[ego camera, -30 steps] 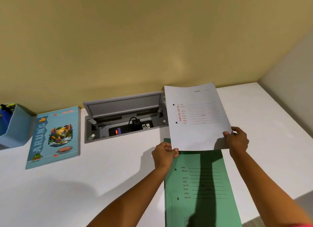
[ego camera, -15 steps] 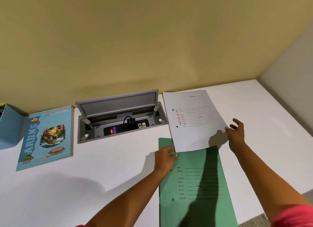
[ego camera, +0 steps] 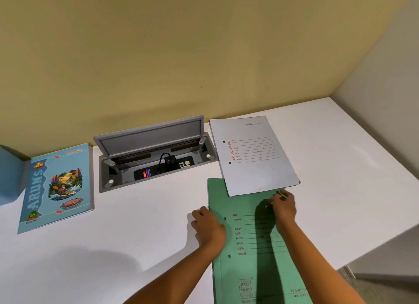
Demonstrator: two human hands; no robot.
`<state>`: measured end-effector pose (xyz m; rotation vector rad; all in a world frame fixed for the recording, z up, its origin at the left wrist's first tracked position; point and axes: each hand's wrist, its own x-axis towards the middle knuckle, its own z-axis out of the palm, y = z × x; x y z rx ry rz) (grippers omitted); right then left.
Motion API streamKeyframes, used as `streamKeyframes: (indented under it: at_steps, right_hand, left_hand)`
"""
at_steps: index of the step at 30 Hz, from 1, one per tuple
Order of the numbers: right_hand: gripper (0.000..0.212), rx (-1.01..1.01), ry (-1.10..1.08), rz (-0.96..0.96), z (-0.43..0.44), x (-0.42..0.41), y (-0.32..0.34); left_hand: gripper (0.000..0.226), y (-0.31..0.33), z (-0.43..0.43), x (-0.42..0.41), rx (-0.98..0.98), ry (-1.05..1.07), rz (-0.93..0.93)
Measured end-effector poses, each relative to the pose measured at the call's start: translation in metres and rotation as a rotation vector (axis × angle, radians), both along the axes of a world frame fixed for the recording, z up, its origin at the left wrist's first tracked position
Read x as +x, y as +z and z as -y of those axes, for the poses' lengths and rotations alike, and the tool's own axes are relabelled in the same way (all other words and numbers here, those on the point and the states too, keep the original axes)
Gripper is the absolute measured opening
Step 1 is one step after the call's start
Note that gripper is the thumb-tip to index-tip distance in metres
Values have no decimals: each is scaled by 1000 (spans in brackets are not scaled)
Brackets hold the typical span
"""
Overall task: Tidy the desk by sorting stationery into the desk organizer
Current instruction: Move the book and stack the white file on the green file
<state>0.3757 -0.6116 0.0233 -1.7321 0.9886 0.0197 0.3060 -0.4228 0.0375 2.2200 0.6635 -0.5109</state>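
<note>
We see a white desk (ego camera: 136, 235) against a yellow wall, one head view only. Green file folder (ego camera: 256, 265) lies flat near the front; its lower edge and lower right corner are cut off by the frame, and the printing at the bottom is only partly readable. White file folder (ego camera: 256, 154) lies flat further back, its near edge overlapping the green one's top edge; small red print on it is too fine to read in full.

Left hand (ego camera: 209, 226) rests palm down on the green folder's left edge, fingers spread loosely and partly on the desk, not closed on anything. Right hand (ego camera: 283, 204) sits on the upper part of the green folder just below the white folder's near edge, fingers curled; we cannot tell if the fingertips pinch the folder or only press on it, as the back of the hand hides them. Both forearms run out of the bottom of the frame.

Left of the folders, an open grey cable box (ego camera: 156, 161) is set into the desk, lid tilted up, with a black power strip and a plug inside; the sockets are hard to make out. Further left, a blue notebook (ego camera: 56, 188) lies flat. At the far left edge, a blue organizer (ego camera: 10, 179) is mostly cut off, contents not visible.
</note>
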Motion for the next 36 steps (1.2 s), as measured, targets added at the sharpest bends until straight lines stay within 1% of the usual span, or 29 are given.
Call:
streamKeyframes:
  at_steps: [3,4,5,6,7,8,9,10,11,13,15,16,18,20,21,23,26,29,33,36]
  right_hand:
    - [36,143,45,-6,-17,9,-3]
    - [29,179,45,-7,-18,14,-2]
    - [17,210,44,-1,-18,20,-1]
    - [13,225,40,9,-18,26,2]
    - [18,245,34,26,-16,32,3]
    - [19,256,43,34,-16,37,6]
    - [29,241,60,37,-14,40,6]
    - [44,185,95,13,-14,42,8]
    - [53,99,154,-8,-15,42,10]
    - [61,-151,357,-55,-20,38,9]
    - [71,-420,594,-145,-27,34,5]
    - [77,-516,675,-208,-33,31,2]
    - [88,-576,764,-291,-45,26,-4]
    - [95,-575,818,-302,-60,22,-6]
    - [97,-590,841,-298,-67,21,-7]
    - [95,-650,881,-297,-78,22,-10]
    - [78,-735,896,-295,-85,24,-10]
    - [64,-772,940,-244,-78,29,-10]
    - [58,-787,1050,-161,-54,31,-16]
    - [57,-764,1071,-133,-47,26,-21]
  left_hand:
    - [57,-1,11,-8,34,-10,-50]
    - [58,-2,14,-11,62,-18,-55]
    - [60,-3,16,-13,93,-30,-55]
    - [62,-4,18,-15,120,-39,-52]
    - [65,-5,19,-18,143,-49,-50]
    - [67,-6,21,-20,163,-60,-47]
    - [69,-6,22,-22,181,-75,-46]
    - [70,-7,23,-23,197,-89,-43]
    - [72,-6,23,-25,207,-100,-37]
    - [75,-5,22,-28,192,-107,-21]
    - [76,-5,18,-28,124,-93,-8]
    - [75,-5,15,-27,75,-81,-5]
    - [73,-7,8,-25,-38,-57,-6]
    - [66,-9,2,-24,-121,-55,-8]
    - [60,-8,0,-23,-131,-59,-3]
    - [51,-8,-4,-23,-138,-56,14]
    - [43,-3,-9,-22,-172,-26,2]
    - [36,3,-20,-18,-229,4,22]
    - [26,16,-45,-11,-257,72,85]
    - [20,24,-65,-4,-246,106,89]
